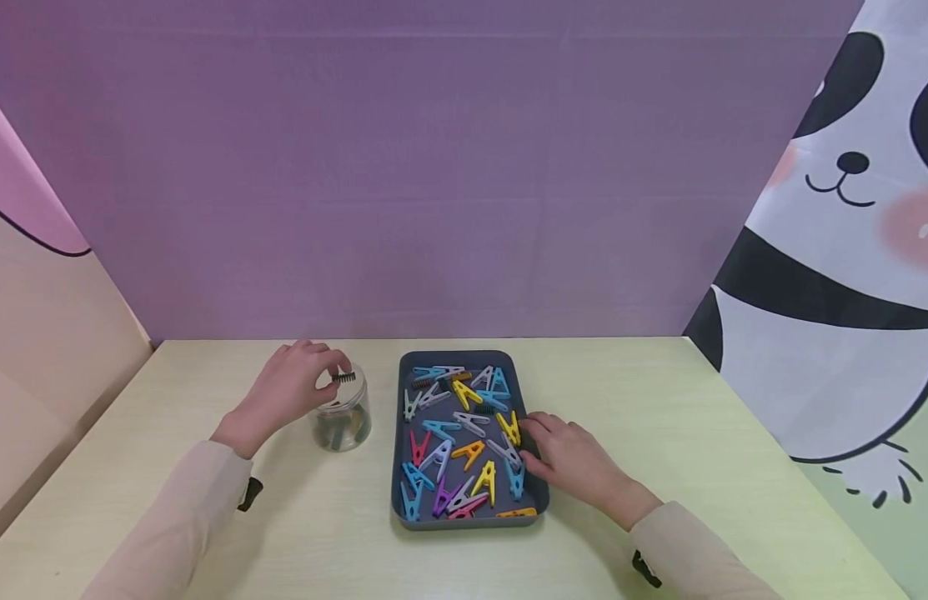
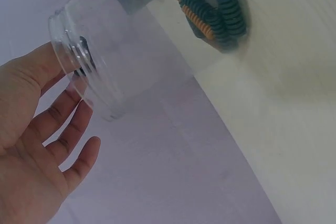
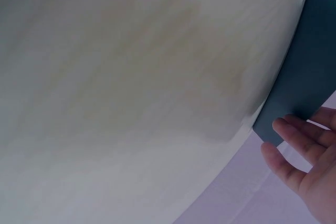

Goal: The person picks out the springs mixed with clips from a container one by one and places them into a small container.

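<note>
At the left of centre in the head view, the left hand pinches a dark spring between thumb and fingertip, right at the mouth of a clear jar. The left wrist view shows the fingertips behind the jar's threaded neck; whether the spring has crossed the rim cannot be told. The step in hand appears to be dropping this spring into the jar while sorting springs from clothespins. The next move probably calls for centring it over the mouth and loosening the pinch, then reaching back for another spring.

The jar stands upright on the tabletop and holds several springs at its bottom, with green springs and thinner orange ones lying across each other in the left wrist view.

Near the lower centre of the frame, a dark grey tray holds scattered clothespins in yellow, blue, red, purple, orange and pale shades. A few springs lie among them: a dark one right of the tray's middle, plus an orange one and other dark ones near its far end.

The right hand rests at the tray's right edge, fingers relaxed and gripping nothing, perhaps steadying it.
</note>
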`<state>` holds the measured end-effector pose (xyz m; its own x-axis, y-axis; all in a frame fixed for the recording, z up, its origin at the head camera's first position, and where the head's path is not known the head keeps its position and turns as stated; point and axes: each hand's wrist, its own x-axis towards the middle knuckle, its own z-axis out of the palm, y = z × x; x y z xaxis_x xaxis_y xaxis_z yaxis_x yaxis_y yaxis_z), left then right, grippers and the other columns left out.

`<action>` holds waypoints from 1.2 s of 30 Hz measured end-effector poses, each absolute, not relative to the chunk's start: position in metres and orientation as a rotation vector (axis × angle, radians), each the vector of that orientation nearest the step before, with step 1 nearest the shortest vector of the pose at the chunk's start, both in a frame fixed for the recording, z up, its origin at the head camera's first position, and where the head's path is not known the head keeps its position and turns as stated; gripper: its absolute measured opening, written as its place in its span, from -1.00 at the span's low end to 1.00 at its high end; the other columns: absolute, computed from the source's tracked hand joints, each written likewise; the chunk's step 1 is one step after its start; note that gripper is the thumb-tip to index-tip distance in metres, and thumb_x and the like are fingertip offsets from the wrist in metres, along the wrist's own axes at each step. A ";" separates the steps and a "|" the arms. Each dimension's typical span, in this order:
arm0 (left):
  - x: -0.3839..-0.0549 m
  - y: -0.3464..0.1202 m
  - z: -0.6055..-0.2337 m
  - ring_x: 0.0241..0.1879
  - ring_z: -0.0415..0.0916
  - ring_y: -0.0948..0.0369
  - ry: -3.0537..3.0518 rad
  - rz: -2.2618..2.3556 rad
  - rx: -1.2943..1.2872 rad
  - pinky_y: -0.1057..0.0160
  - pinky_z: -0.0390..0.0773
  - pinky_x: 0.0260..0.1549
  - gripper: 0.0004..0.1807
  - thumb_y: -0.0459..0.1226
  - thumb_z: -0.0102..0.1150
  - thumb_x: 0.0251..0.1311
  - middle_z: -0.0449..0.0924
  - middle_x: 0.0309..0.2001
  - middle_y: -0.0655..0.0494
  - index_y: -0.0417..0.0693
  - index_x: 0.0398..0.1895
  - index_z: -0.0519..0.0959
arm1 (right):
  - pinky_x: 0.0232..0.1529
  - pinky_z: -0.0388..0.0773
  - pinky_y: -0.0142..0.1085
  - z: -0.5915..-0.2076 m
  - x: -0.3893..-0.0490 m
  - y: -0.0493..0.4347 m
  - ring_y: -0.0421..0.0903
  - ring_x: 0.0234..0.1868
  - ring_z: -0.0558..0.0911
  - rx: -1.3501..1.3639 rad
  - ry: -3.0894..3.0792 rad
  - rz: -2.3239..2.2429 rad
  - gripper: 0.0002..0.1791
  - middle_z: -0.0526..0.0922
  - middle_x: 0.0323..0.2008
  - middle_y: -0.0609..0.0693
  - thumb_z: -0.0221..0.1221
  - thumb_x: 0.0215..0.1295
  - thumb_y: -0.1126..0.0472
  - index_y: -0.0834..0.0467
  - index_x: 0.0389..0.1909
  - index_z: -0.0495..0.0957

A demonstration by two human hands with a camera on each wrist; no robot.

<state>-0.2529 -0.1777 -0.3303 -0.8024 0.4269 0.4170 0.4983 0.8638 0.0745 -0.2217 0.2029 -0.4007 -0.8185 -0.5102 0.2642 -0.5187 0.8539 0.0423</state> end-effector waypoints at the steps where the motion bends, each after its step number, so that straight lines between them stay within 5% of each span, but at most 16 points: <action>1: -0.253 -0.178 -0.331 -0.27 0.41 0.13 -2.648 -0.256 -0.685 0.07 0.38 -0.31 -0.77 -0.35 0.25 -0.10 0.57 -0.44 0.26 0.08 -0.30 0.62 | -0.11 0.55 -0.14 -0.401 -0.222 0.203 -0.02 -0.02 0.56 0.783 -2.764 0.046 -0.49 0.54 0.00 0.09 0.15 0.15 -0.04 0.20 0.03 0.47; 36: -0.259 -0.168 -0.332 -0.19 0.43 0.11 -2.693 -0.252 -0.681 0.03 0.40 -0.16 -0.75 -0.25 0.31 -0.04 0.59 -0.30 0.18 0.07 -0.22 0.60 | -0.11 0.54 -0.14 -0.400 -0.221 0.202 -0.03 -0.02 0.55 0.778 -2.764 0.044 -0.51 0.54 -0.01 0.08 0.15 0.15 -0.03 0.20 0.02 0.47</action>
